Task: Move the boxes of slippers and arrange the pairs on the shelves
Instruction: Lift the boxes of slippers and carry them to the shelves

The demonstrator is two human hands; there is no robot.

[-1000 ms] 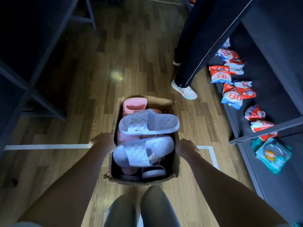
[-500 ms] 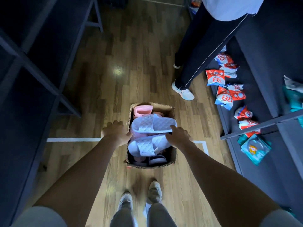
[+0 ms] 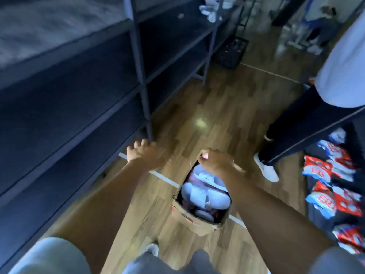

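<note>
Shelves (image 3: pixel 79 99) ran down the L side in dark tiers, one post (image 3: pixel 146 107) meeting the floor (image 3: pixel 227 115). The box (image 3: pixel 190 219) sat on the floor across a white tape line (image 3: pixel 164 177), open top up, near the lowest tier but apart from it. So the carrying looked done for this box. The step in hand was prob. the first pick: getting slippers out to set on the shelves.

Inside, two white slippers (image 3: pixel 205 196) lay across the top of the pile w/ darker ones under them. A pink slipper (image 3: pixel 205 155) showed at the far end.

Nxt move, as I judged it: lift one slipper clear w/o dragging the others, find its mate (pairs seemed mixed in the pile), then turn L to a tier. The whites seemed to lie partly over the pink, so pulling pink first could spill them. Whites first looked easier.

Pose: the R arm stretched fwd & down over the box, w/ the R hand (image 3: pixel 217 164) at its far end, back of hand up. Its fingers were curled down & close together round the pink slipper's edge. It looked like a pinch, tho blur left the grip unsure. The L arm reached out alongside. The L hand (image 3: pixel 144 153) hung over the floor L of the box, apart from it, near the post's foot. Its fingers were loosely curled, a bit spread, holding nothing.
</note>
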